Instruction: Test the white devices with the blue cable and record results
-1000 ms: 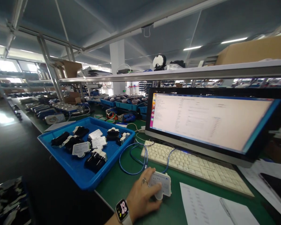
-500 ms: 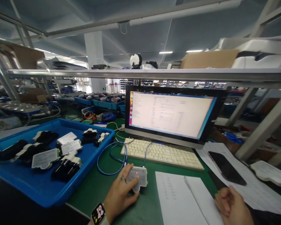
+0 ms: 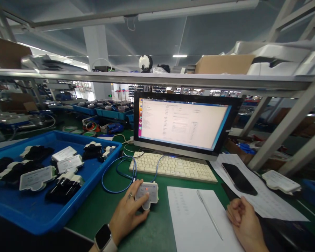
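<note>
My left hand [image 3: 130, 210] wears a ring and a watch and grips a white electronic module [image 3: 152, 189] on the green bench top. One finger lies across the module's labelled face, below a lit red light, and the others hold its left side. A blue cable [image 3: 112, 191] loops behind the module and appears plugged into it. My right hand [image 3: 243, 218] rests at the right edge of a printed sheet [image 3: 183, 220], its fingers curled in with nothing visible in them. A silver pen [image 3: 209, 214] lies on the sheet, left of that hand.
On the left, a blue tray [image 3: 55, 218] holds several white modules and black parts. Behind the hands stand a keyboard [image 3: 173, 168] and a lit monitor [image 3: 182, 126]. To the right are a phone [image 3: 238, 178], papers and another white module [image 3: 280, 182]. A shelf [image 3: 157, 79] spans above.
The view has turned slightly to the right, so everything sits further left in the picture. My watch face has gone dark. Both hands keep about the same pose.
</note>
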The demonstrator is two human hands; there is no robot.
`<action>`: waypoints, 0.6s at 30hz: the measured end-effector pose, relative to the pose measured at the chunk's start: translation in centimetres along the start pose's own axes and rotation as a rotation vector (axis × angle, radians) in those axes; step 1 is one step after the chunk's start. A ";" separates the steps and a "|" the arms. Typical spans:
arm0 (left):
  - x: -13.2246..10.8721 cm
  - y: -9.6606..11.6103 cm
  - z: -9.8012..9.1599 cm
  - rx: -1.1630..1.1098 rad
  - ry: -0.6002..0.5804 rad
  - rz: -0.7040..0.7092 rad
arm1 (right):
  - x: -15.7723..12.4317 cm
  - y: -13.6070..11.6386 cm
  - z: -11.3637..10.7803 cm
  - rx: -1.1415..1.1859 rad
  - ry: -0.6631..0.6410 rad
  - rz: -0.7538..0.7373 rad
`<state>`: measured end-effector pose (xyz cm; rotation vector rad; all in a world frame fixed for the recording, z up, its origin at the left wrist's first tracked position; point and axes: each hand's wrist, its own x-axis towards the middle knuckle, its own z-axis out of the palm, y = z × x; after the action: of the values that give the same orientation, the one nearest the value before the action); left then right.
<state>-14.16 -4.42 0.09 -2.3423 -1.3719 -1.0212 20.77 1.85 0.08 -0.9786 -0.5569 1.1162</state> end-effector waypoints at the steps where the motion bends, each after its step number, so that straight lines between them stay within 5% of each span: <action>1: 0.0 0.0 0.0 -0.003 -0.002 -0.001 | 0.0 0.0 0.0 0.002 -0.004 -0.005; 18: -0.1 0.1 -0.1 0.001 -0.020 -0.020 | 0.0 0.0 0.0 0.013 -0.016 0.011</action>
<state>-14.16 -4.59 0.12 -2.3490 -1.4047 -1.0058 20.77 1.82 0.04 -0.9631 -0.5572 1.1368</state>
